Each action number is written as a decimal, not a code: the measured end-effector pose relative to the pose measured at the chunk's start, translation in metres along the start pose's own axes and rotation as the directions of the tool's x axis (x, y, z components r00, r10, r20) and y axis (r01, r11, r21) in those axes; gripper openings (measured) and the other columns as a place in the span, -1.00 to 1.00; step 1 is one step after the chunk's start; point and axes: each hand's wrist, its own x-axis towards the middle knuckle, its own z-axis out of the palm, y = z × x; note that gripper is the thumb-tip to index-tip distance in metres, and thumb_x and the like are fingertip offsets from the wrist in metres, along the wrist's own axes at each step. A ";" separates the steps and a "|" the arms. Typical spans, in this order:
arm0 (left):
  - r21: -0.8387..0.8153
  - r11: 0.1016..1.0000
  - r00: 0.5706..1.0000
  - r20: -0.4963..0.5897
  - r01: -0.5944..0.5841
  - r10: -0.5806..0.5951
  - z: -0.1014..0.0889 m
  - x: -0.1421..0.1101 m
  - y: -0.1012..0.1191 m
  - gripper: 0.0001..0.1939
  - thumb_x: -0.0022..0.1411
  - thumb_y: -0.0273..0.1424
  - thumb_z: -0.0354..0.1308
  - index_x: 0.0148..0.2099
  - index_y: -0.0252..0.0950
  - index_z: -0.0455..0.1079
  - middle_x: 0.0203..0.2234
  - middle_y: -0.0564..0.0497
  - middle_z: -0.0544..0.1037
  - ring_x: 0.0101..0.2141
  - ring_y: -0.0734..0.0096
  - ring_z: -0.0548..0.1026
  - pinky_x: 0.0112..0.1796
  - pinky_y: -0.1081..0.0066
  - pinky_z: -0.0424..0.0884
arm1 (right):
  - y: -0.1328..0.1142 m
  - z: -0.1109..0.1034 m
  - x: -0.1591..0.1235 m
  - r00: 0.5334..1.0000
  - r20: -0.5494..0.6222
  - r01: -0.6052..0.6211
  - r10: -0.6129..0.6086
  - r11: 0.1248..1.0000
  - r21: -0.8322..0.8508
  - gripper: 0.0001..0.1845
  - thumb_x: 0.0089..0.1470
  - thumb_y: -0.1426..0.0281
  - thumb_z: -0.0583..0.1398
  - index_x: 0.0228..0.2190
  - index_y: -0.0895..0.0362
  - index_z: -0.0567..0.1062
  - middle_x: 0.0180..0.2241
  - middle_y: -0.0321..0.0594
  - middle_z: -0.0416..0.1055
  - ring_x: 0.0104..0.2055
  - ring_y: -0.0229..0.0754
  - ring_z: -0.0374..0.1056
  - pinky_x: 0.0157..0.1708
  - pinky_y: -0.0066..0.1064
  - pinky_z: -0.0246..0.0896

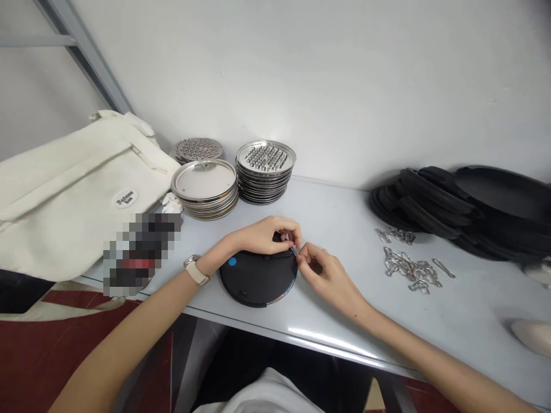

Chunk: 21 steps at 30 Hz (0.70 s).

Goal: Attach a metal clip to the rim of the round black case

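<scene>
A round black disc (258, 278) with a blue dot sticker lies flat near the table's front edge. My left hand (273, 235), wearing a wristwatch (198, 271), reaches over the disc's far side with its fingers bent into a pinch. From the right, my right hand (322, 269) meets it at the disc's far right rim, thumb and fingers closed together. Between the fingertips of both hands shows a small shiny metal clip (294, 250). My fingers hide part of the clip and the rim behind it.
Loose metal clips (411, 268) lie on the right. Black round parts (434, 206) are piled behind them. Stacked metal discs stand at the back: smooth ones (204, 183) and grater-like ones (266, 163). A cream bag (86, 183) and a blurred-out item (142, 252) occupy the left.
</scene>
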 end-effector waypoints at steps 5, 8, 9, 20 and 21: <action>0.016 1.000 1.000 0.009 -0.018 0.018 0.001 0.000 -0.001 -0.77 0.07 -0.68 0.01 -0.30 -0.34 0.41 -0.35 0.01 0.50 -0.29 0.47 0.42 -0.20 0.46 0.31 | 0.000 0.000 0.000 0.999 0.022 0.025 -0.024 0.999 -0.041 -0.77 0.14 0.38 0.00 -0.55 0.11 0.21 -0.62 -0.42 0.14 -0.51 -0.29 0.09 -0.35 -0.41 0.06; 0.022 0.999 0.999 0.020 -0.032 0.032 0.002 0.000 0.000 -0.78 0.07 -0.66 0.05 -0.25 -0.33 0.40 -0.33 0.01 0.50 -0.29 0.47 0.42 -0.20 0.46 0.32 | 0.000 0.000 0.000 0.999 0.024 0.035 -0.034 0.998 -0.055 -0.75 0.15 0.37 0.00 -0.56 0.11 0.21 -0.62 -0.42 0.14 -0.52 -0.29 0.08 -0.31 -0.39 0.07; 0.032 0.999 0.999 0.027 -0.036 0.035 0.002 0.000 0.000 -0.79 0.06 -0.64 0.07 -0.26 -0.32 0.40 -0.33 0.01 0.50 -0.28 0.46 0.42 -0.20 0.46 0.32 | 0.000 0.000 0.000 0.999 0.025 0.036 -0.034 0.998 -0.058 -0.75 0.16 0.36 0.00 -0.56 0.11 0.21 -0.62 -0.41 0.15 -0.51 -0.29 0.09 -0.32 -0.39 0.07; 0.241 0.969 0.997 0.066 -0.045 0.029 0.003 -0.001 0.003 -0.81 -0.02 -0.54 0.17 -0.29 -0.26 0.34 -0.34 0.07 0.48 -0.21 0.34 0.38 -0.02 0.33 0.17 | 0.002 -0.001 0.001 0.999 0.025 0.035 -0.033 0.998 -0.061 -0.77 0.13 0.37 0.01 -0.55 0.11 0.25 -0.60 -0.39 0.19 -0.49 -0.27 0.13 -0.38 -0.41 0.05; 0.247 0.968 0.997 0.072 -0.043 0.026 0.003 -0.001 0.003 -0.81 -0.02 -0.54 0.16 -0.29 -0.25 0.34 -0.34 0.07 0.48 -0.20 0.34 0.38 -0.02 0.33 0.15 | 0.002 -0.001 0.001 0.999 0.025 0.035 -0.033 0.998 -0.061 -0.77 0.12 0.36 0.01 -0.55 0.11 0.25 -0.60 -0.39 0.19 -0.49 -0.27 0.13 -0.38 -0.42 0.05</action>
